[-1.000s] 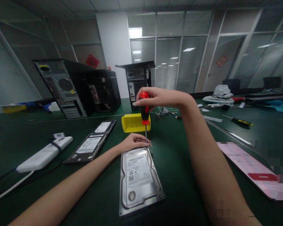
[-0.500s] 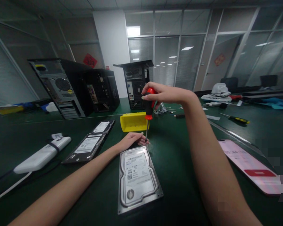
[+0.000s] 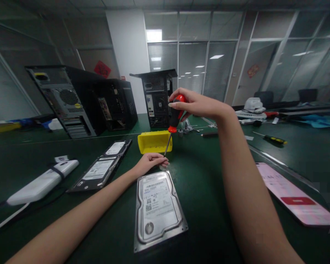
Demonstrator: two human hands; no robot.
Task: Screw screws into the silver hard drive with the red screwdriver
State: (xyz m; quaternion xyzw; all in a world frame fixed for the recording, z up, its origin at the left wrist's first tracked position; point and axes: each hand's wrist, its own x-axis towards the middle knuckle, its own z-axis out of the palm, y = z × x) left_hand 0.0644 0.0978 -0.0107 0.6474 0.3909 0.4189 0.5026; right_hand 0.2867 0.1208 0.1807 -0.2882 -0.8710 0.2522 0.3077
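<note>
My right hand is wrapped round the red and black handle of a screwdriver. The shaft slants down to the left, its tip at the fingers of my left hand. Those fingers are pinched together at the tip; anything small between them is too hidden to make out. Just below my left hand a silver hard drive lies flat, label up, apart from the screwdriver. Directly behind the fingers stands a yellow bin, its open side facing me, with tiny bits inside.
Two more hard drives and a white power strip lie on the left. Computer cases stand behind. To the right are a pink-screened phone, a yellow and black screwdriver and a dark pencil-like stick.
The screwdriver has gone from nearly upright at the drive's far edge to a leftward tilt, its tip lifted off. My left hand has moved away from the drive, its fingers closing at the tip.
</note>
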